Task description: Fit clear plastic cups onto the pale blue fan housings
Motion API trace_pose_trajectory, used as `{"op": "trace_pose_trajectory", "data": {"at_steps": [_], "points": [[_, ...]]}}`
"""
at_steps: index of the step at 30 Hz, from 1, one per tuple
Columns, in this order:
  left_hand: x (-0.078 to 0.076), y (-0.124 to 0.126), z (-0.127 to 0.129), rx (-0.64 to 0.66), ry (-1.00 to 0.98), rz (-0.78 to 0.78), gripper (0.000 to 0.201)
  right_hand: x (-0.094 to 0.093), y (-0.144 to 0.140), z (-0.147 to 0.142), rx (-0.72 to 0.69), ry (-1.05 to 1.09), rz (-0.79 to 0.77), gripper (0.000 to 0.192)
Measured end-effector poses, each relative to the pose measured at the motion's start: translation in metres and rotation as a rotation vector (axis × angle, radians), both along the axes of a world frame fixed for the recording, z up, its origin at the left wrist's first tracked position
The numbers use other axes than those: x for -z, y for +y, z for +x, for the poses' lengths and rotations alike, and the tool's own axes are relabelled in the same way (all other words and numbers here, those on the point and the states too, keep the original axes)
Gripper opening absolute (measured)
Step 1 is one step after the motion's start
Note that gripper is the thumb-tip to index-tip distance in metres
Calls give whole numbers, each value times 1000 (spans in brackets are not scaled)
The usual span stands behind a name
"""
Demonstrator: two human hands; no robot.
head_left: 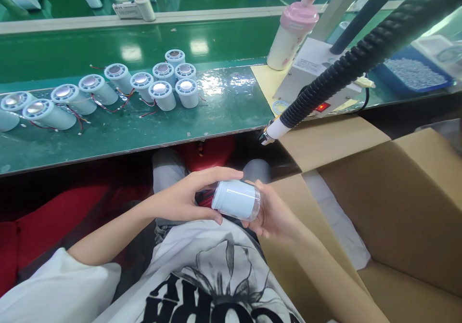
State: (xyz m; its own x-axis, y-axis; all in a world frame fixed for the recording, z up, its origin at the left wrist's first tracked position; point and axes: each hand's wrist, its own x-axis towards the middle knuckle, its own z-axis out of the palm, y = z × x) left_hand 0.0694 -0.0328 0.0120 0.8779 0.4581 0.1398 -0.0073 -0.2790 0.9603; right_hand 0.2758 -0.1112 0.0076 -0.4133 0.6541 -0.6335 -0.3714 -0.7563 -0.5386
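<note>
Both my hands hold one pale blue cylindrical part (236, 200) over my lap, below the edge of the green workbench (119, 135). My left hand (187, 195) grips its left end, thumb on top. My right hand (270, 212) cups its right end, which has a clear rim. On the bench lie several similar pale blue cylinders (162, 80) with metal discs on top and red wires. A tool nozzle (270, 133) on a black corrugated hose hangs just above and right of my hands.
An open cardboard box (404, 207) stands at my right. A white machine (317, 68) with a red light and a pink-capped bottle (292, 36) sit on the bench's right. A blue tray of small parts (411, 75) lies far right. A green conveyor (144, 44) runs behind.
</note>
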Motion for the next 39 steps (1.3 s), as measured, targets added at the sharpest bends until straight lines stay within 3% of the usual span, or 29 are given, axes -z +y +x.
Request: {"op": "trace_pose_trajectory", "data": {"at_steps": [8,13,15,18,21,23,25,29,32,35,39], "points": [[1,2,2,25,-41,46,71,3,1,1,-68,144,-110,62],[2,-2,1,-4,-12,-89,65,8,-4,0,-135,11,-25,68],[2,-4,1,-24,7,-154,64,10,-8,0,-90,-193,151,61],[2,-5,0,-54,66,-270,62,15,-14,2,78,-596,565,24],[6,0,5,-73,82,-355,64,27,-14,7,141,-758,988,47],[10,8,12,-65,67,-389,69,39,-10,11,141,-720,1142,53],[15,20,24,-49,59,-409,71,53,-4,12,207,-663,1140,52],[25,51,56,-36,40,-425,65,81,14,13,514,-538,943,53],[30,74,78,1,10,-419,62,94,29,15,662,-480,866,56],[32,90,90,53,7,-402,57,97,43,21,703,-456,859,57],[31,98,84,39,29,-418,58,95,53,28,641,-427,907,54]]}}
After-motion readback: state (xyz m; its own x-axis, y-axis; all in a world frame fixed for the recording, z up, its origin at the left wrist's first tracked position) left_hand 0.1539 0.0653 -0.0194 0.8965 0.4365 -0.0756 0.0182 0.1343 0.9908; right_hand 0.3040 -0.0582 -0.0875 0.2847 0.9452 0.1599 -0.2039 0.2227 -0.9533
